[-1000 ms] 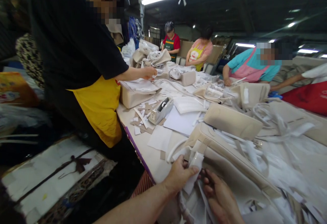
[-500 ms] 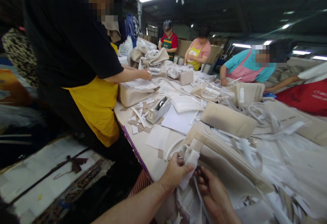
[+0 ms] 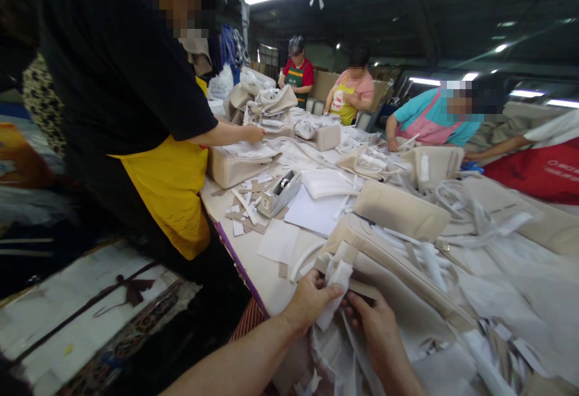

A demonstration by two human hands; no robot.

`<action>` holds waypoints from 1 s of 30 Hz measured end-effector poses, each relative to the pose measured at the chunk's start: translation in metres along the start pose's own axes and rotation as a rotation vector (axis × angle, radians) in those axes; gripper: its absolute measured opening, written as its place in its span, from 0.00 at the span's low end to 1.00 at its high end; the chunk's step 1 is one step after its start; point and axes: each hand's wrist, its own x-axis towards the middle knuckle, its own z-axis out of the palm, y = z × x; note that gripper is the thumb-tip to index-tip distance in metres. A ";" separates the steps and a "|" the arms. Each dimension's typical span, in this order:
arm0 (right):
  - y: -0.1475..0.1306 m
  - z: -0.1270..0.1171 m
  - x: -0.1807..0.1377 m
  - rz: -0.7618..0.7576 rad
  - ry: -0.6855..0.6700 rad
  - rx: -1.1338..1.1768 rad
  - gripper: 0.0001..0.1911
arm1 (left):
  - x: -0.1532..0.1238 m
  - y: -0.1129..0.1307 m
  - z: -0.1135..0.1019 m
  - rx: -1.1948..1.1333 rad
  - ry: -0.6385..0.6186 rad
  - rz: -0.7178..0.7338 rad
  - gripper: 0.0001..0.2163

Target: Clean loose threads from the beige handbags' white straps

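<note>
A beige bag (image 3: 398,263) lies on its side at the near edge of the table, its opening towards me. My left hand (image 3: 312,301) is closed on a strip of white wrapping (image 3: 338,281) at the bag's corner, thumb on top. Close beside it, my right hand (image 3: 373,320) has its thumb and fingers pinched together at the edge of the white material; what exactly sits between them is hidden. Loose white lining (image 3: 337,357) hangs below both hands.
A tape dispenser (image 3: 280,194) stands among paper scraps, near white sheets (image 3: 312,212). Another beige bag piece (image 3: 400,210) lies just beyond my bag. A co-worker in a yellow apron (image 3: 167,197) works at the left; several others stand round the table (image 3: 239,248).
My right hand has turned slightly, with its thumb and fingers moving up and over the edge of the material. My left hand keeps its hold on the white wrapping.
</note>
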 end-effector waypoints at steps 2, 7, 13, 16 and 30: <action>-0.002 -0.009 0.000 -0.182 -0.043 -0.222 0.27 | 0.000 0.002 0.001 0.019 0.003 0.014 0.21; -0.018 -0.030 0.003 -0.645 -0.074 -0.808 0.17 | -0.004 0.012 0.006 0.037 -0.019 0.048 0.20; -0.055 -0.036 0.007 -1.119 -0.330 -1.334 0.10 | -0.007 0.022 0.009 0.017 -0.074 0.067 0.19; -0.071 -0.032 0.006 -1.213 -0.512 -1.428 0.08 | -0.005 0.021 0.008 0.040 -0.071 0.078 0.17; -0.085 0.002 0.021 -0.839 -0.488 -1.172 0.11 | 0.012 0.019 -0.002 0.379 -0.103 0.274 0.16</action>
